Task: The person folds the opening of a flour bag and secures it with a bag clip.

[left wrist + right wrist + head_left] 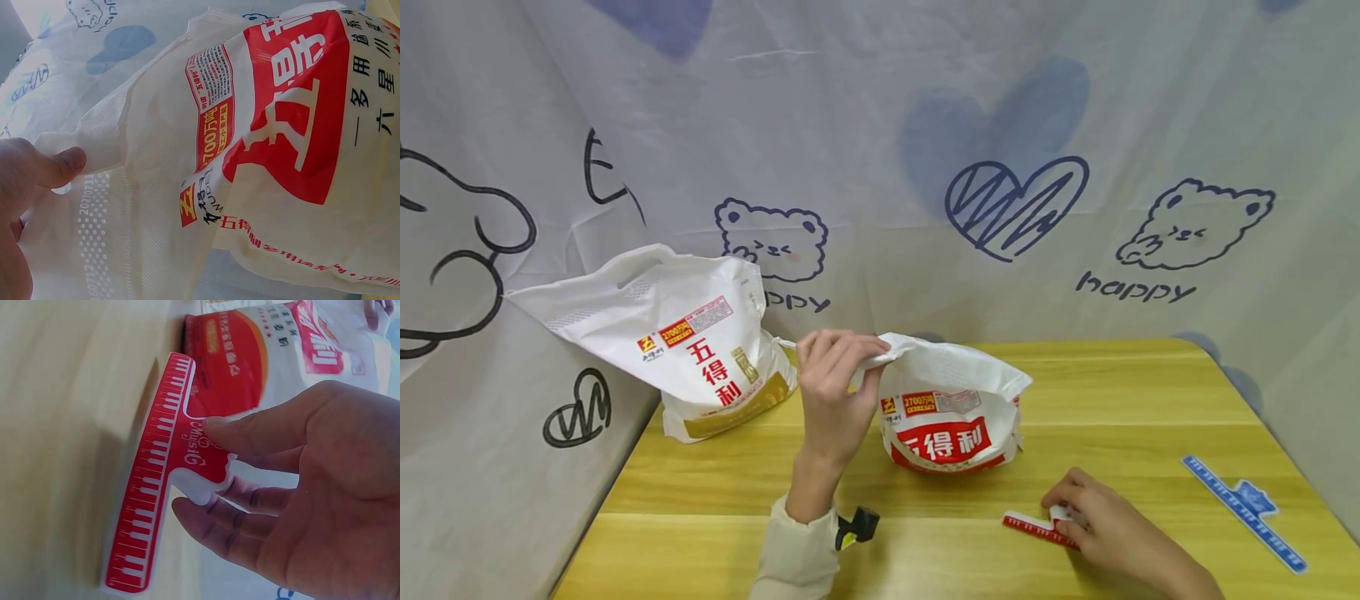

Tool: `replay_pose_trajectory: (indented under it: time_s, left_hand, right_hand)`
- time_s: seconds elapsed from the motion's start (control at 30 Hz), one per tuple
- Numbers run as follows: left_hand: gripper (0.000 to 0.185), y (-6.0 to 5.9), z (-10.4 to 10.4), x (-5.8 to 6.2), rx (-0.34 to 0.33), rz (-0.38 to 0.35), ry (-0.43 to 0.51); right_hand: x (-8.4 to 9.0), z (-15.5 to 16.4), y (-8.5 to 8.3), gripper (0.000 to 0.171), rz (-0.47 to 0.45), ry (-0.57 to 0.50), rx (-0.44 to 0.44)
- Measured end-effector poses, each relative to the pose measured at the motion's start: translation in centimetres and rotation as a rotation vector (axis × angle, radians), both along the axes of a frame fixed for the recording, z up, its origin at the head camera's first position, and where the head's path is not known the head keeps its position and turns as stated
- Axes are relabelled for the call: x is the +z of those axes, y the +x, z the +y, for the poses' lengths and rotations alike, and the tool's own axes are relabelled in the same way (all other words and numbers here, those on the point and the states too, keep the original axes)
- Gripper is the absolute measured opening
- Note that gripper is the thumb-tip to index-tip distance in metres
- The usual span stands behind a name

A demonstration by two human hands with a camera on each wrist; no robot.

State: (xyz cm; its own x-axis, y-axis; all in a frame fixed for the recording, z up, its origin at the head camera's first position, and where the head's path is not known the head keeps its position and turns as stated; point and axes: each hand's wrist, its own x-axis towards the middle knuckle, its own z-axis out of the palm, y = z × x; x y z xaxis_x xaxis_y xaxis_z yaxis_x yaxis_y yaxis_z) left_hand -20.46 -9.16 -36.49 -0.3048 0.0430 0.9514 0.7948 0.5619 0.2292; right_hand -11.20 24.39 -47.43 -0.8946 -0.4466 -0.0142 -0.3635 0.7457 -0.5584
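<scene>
My left hand [838,392] pinches the top edge of a white bag with a red label [943,437], which stands upright on the table. In the left wrist view the thumb presses on the bag's folded top [103,140], and the white material stretches away from it. To the right and nearer, my right hand [1093,521] holds a red and white clip [1041,529] with a piano-key pattern, low over the table. The right wrist view shows thumb and fingers gripping the handle of the clip [203,453], its long bar pointing away from the palm.
A second white bag [700,350] with a gold band stands at the back left, its top leaning left. A blue clip [1247,508] lies at the table's right side. Printed cloth [865,167] hangs behind and beside the yellow wooden table [1097,392].
</scene>
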Motion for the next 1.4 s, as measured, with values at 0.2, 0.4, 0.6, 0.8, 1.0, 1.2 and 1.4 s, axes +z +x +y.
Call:
replay_pose_trajectory:
  time_s: [0.2, 0.4, 0.6, 0.8, 1.0, 1.2, 1.4]
  left_hand:
    - [0.014, 0.1, 0.1, -0.1, 0.013, 0.001, -0.007]
    - [0.013, 0.0, 0.3, -0.3, 0.029, 0.035, -0.013]
    - [0.012, -0.1, 0.3, -0.5, 0.049, 0.049, -0.015]
    - [0.013, -0.1, 0.4, -0.5, 0.055, 0.066, -0.011]
    - [0.012, -0.3, 0.5, -0.6, 0.049, 0.071, 0.001]
    - [0.014, -0.2, 0.4, -0.7, 0.035, 0.058, 0.007]
    - [0.014, -0.2, 0.3, -0.6, 0.020, 0.053, 0.005]
  right_hand:
    - [0.8, 0.8, -0.3, 0.018, 0.111, -0.021, 0.002]
    - [2.3, 1.3, -1.1, 0.020, 0.103, -0.022, -0.042]
    - [4.4, 1.8, -2.0, 0.021, 0.127, -0.026, -0.109]
    - [6.3, 2.4, -2.9, 0.024, 0.171, -0.026, -0.101]
    - [8.0, 3.1, -3.6, 0.024, 0.166, -0.010, -0.087]
    - [9.4, 4.4, -4.1, 0.024, 0.158, -0.035, -0.111]
    - [10.6, 5.1, -4.4, 0.028, 0.196, -0.084, -0.155]
